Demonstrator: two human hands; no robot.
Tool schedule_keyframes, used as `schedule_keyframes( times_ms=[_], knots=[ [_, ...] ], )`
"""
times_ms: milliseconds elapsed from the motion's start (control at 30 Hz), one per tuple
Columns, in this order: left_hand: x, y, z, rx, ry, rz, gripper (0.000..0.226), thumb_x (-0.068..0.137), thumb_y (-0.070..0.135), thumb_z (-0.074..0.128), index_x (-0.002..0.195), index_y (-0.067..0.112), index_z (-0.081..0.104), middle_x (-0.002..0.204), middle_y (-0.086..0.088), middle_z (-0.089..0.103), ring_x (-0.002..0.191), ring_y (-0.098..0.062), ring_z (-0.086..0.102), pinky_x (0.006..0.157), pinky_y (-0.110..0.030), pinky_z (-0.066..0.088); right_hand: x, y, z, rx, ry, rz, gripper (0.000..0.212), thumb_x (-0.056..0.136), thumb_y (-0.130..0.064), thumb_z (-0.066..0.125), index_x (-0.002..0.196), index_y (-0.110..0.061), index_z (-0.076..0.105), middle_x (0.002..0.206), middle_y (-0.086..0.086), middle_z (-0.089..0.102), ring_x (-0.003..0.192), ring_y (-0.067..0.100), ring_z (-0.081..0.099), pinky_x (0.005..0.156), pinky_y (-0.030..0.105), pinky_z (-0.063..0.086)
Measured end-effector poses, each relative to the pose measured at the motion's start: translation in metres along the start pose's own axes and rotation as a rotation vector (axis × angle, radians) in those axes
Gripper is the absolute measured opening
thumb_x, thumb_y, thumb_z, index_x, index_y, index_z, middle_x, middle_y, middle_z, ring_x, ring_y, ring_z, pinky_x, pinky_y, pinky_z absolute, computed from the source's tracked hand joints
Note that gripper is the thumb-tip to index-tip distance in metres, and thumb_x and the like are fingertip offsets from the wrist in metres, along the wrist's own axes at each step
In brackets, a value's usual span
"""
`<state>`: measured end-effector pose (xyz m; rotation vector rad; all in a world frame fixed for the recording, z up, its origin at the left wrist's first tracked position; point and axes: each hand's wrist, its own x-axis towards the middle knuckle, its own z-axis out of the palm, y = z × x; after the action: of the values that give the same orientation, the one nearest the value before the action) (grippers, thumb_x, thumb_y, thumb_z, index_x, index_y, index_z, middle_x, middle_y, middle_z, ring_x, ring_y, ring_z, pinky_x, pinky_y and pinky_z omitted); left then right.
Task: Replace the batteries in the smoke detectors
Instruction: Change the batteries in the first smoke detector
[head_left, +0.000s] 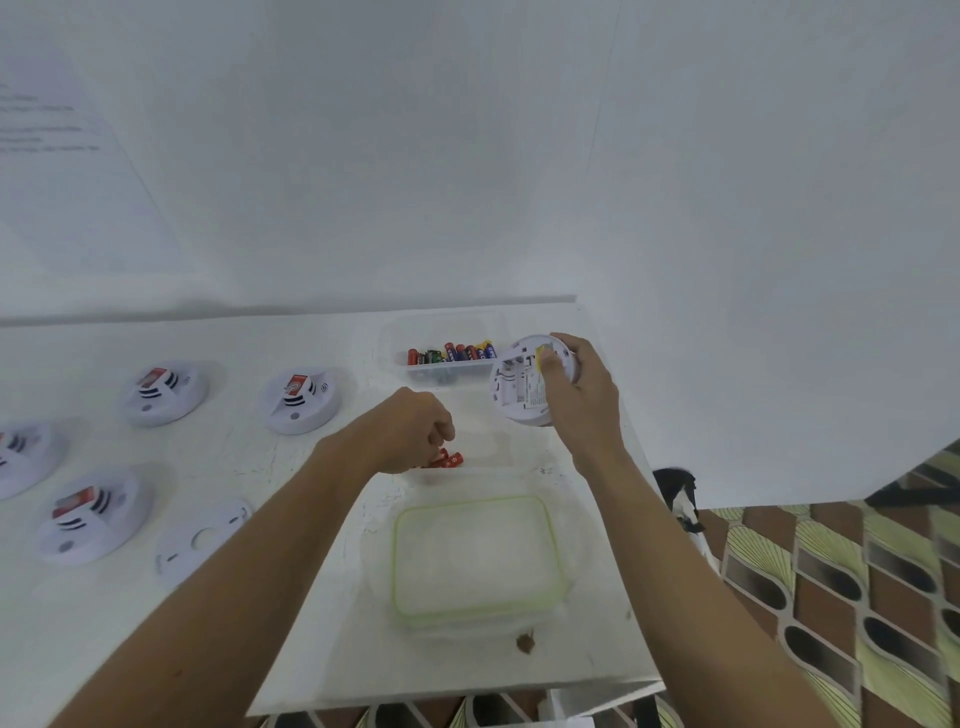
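My right hand (582, 387) grips a white smoke detector (514, 387) above the table, its open back turned toward me with the battery bay showing. My left hand (415, 431) hovers with curled fingers over a clear container (498, 452), and red batteries (448, 459) lie right at its fingertips. Whether the fingers pinch a battery is hidden. Behind, a second clear container (447, 371) holds several batteries of mixed colours.
Several white smoke detectors (300, 400) lie face down on the white table (234, 457) to the left, each with a red battery showing. A loose mounting plate (202, 538) lies near my left forearm. A clear lid with green seal (475, 558) rests in front. The table's edge runs at right.
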<state>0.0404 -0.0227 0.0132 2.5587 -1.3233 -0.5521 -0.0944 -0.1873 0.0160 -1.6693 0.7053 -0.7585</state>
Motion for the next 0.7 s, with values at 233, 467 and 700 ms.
schedule_keyframes(
  times_ms=[233, 467, 700],
  knots=[
    [0.005, 0.012, -0.027, -0.254, 0.18, 0.08, 0.02, 0.089, 0.023, 0.069, 0.108, 0.019, 0.071, 0.089, 0.009, 0.072, 0.077, -0.001, 0.069, 0.074, -0.017, 0.055, 0.015, 0.0, 0.004, 0.084, -0.021, 0.016, 0.019, 0.101, -0.029, 0.055, 0.118, -0.027, 0.062, 0.102, -0.017, 0.066, 0.085, -0.011, 0.061, 0.077, 0.029, 0.056],
    [0.06, 0.005, -0.041, -0.287, 0.44, -0.039, 0.019, 0.088, 0.018, 0.064, 0.105, 0.017, 0.072, 0.089, 0.005, 0.072, 0.086, -0.01, 0.065, 0.066, -0.002, 0.036, 0.046, 0.0, 0.006, 0.1, -0.014, 0.048, 0.017, 0.1, -0.028, 0.054, 0.115, -0.027, 0.062, 0.098, -0.016, 0.067, 0.084, -0.005, 0.063, 0.077, 0.033, 0.058],
    [0.121, -0.009, -0.045, -0.092, 0.213, -0.17, 0.042, 0.077, 0.021, 0.08, 0.116, 0.011, 0.068, 0.112, -0.003, 0.065, 0.1, -0.019, 0.061, 0.082, -0.024, 0.044, 0.077, 0.001, 0.003, 0.139, -0.031, 0.072, 0.016, 0.101, -0.028, 0.054, 0.115, -0.027, 0.062, 0.098, -0.017, 0.067, 0.086, -0.004, 0.063, 0.077, 0.028, 0.056]
  ],
)
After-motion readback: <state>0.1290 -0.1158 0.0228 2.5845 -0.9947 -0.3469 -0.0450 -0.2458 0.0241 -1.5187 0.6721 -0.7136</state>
